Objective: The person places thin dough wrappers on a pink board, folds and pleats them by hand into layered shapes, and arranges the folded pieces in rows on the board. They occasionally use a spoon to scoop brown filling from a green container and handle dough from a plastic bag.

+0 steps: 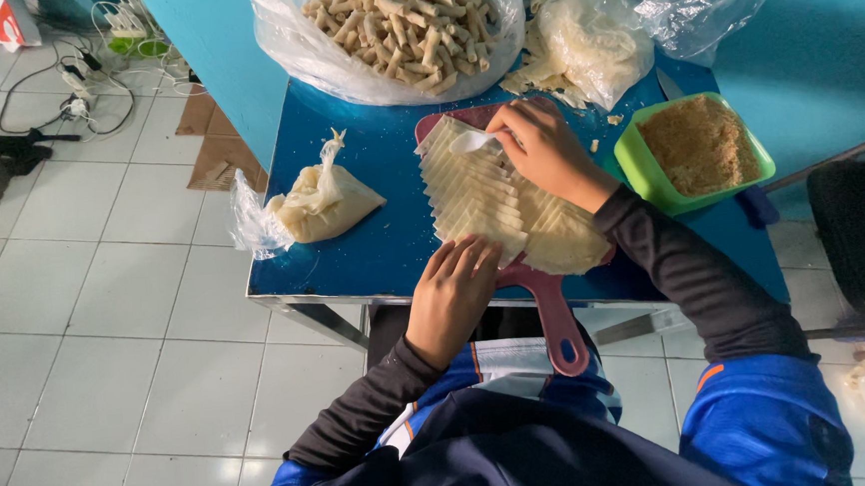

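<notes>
- Two hands of ours work over a fanned row of pale wrapper sheets (496, 209) that lies on a pink cutting board (555, 316) near the front edge of the blue tabletop (388, 166).
- Our left hand (452, 287) rests palm down with fingers loosely curled on the near end of the sheets, pressing them and gripping nothing.
- Our right hand (544, 149) is closed around a white spoon (473, 141), whose bowl touches the far end of the sheets.
- The board's handle juts past the front edge of the tabletop, toward our lap.
- A green tub (649, 175) of brown crumbly filling sits at the right edge, just beside our right wrist.
- A knotted clear bag (315, 202) of beige paste lies toward the left edge, well apart from the board.
- At the back edge, a large clear plastic bag (399, 30) holds many rolled pale sticks.
- Beside it, toward the back right corner, another plastic bag (590, 43) holds more loose pale sheets.
- We see grey floor tiles (107, 323) and cables (83, 84) to the left of the tabletop.
</notes>
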Demonstrator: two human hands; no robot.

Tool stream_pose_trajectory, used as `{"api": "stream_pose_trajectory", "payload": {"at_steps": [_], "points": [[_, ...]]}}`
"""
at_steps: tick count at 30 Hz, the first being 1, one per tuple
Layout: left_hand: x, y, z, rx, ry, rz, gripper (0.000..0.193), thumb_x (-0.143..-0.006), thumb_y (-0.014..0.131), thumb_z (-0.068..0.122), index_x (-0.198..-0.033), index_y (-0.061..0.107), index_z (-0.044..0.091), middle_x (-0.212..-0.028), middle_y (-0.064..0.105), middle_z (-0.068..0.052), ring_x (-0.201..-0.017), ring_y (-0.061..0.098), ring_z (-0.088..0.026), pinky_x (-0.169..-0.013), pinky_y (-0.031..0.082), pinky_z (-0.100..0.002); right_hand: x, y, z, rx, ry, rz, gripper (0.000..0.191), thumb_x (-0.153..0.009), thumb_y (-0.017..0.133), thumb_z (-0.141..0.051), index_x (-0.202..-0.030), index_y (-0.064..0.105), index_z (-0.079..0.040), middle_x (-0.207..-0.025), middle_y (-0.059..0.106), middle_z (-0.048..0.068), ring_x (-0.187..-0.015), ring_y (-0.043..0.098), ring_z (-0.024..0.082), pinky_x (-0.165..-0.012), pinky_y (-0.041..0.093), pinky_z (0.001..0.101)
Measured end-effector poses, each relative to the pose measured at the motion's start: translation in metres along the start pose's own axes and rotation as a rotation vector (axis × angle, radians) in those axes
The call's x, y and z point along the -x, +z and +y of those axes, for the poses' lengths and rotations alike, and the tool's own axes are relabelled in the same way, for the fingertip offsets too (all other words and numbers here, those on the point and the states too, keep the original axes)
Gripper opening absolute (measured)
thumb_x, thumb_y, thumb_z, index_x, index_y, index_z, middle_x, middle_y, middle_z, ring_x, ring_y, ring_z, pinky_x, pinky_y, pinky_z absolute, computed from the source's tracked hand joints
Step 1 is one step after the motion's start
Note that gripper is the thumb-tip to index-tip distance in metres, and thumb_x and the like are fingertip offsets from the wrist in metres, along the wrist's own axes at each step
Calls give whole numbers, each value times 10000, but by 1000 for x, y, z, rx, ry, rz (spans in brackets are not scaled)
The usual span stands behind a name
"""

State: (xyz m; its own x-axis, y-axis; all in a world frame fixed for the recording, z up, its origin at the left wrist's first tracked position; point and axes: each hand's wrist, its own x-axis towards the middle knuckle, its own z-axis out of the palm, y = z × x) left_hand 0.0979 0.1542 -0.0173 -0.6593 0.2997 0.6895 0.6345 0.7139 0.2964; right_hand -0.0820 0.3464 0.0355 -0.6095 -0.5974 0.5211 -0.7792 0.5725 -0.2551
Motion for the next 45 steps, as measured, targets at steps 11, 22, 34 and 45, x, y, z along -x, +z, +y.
{"api": "stream_pose_trajectory", "payload": {"at_steps": [11, 22, 34, 45], "points": [[2, 3, -1, -14, 2, -3, 368, -926, 682, 114, -1287, 636, 58, -1275, 660, -94, -1269, 617, -260, -1110, 472, -416, -1, 17, 11, 96, -22, 56, 69, -986, 646, -39, -1040, 620, -74, -975, 665, 51, -929, 644, 300, -910, 440, 449], [3, 3, -1, -25, -2, -7, 369, -921, 676, 129, -1281, 637, 57, -1283, 658, -98, -1268, 615, -264, -1108, 468, -420, 0, 12, 22, 153, -45, -42, 62, -933, 666, -45, -964, 639, -91, -900, 640, 49, -922, 623, 306, -858, 457, 452], [4, 5, -2, -13, -7, -2, 369, -931, 683, 136, -1288, 634, 57, -1288, 656, -93, -1271, 610, -259, -1109, 464, -424, -8, 5, 11, 134, -113, -59, 88, -960, 635, -24, -1005, 594, -87, -974, 649, 38, -969, 601, 287, -862, 449, 445], [3, 6, -3, -38, -26, -26, 378, -901, 673, 142, -1262, 618, 46, -1303, 649, -90, -1286, 602, -247, -1104, 457, -433, -16, 22, 23, -23, 25, 36, 62, -980, 618, -7, -1025, 588, -36, -972, 653, 99, -931, 642, 332, -804, 490, 442]]}}
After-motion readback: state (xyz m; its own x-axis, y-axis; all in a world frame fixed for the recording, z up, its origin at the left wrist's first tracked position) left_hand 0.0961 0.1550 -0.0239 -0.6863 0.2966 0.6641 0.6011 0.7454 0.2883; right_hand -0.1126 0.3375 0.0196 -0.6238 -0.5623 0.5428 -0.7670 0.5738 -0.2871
